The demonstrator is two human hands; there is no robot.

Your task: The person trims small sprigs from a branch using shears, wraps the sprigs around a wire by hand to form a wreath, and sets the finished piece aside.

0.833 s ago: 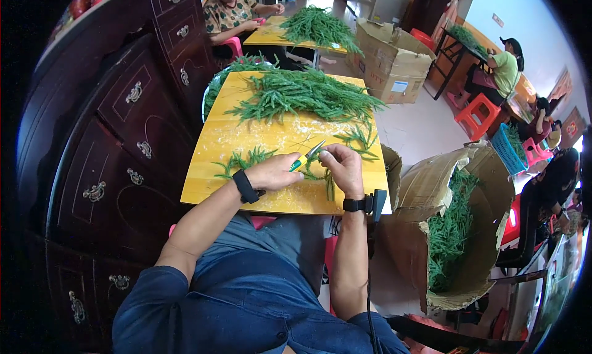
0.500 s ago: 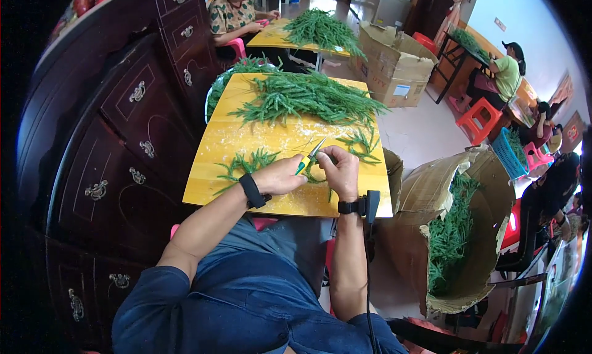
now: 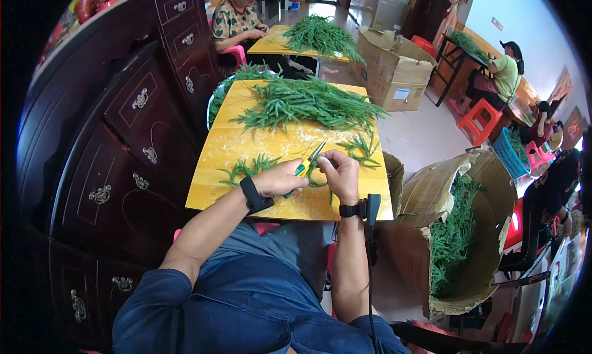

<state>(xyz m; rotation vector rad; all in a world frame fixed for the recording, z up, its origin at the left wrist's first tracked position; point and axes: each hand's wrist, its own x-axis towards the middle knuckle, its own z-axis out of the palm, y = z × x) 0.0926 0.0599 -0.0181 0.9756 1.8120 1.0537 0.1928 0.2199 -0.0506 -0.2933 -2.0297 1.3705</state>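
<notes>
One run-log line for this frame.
left hand: holds snips | right hand: holds green stem | surface: yellow table | pile: behind

Head-worn fisheye, downward over table [image 3: 228, 197]

scissor handles [image 3: 290, 183]: hidden in left hand [image 3: 280, 179]; stem under right hand [image 3: 340, 174]: too small

The left hand [image 3: 280, 180] has eased a little toward the person across the yellow worktop [image 3: 225, 187], and the green-handled snips [image 3: 306, 165] it grips now point up and away, tips raised over the stems. The right hand [image 3: 339, 174] has closed in beside it, fingers curled over a green stem [image 3: 316, 183] right at the blades, where earlier it sat slightly further out.
</notes>
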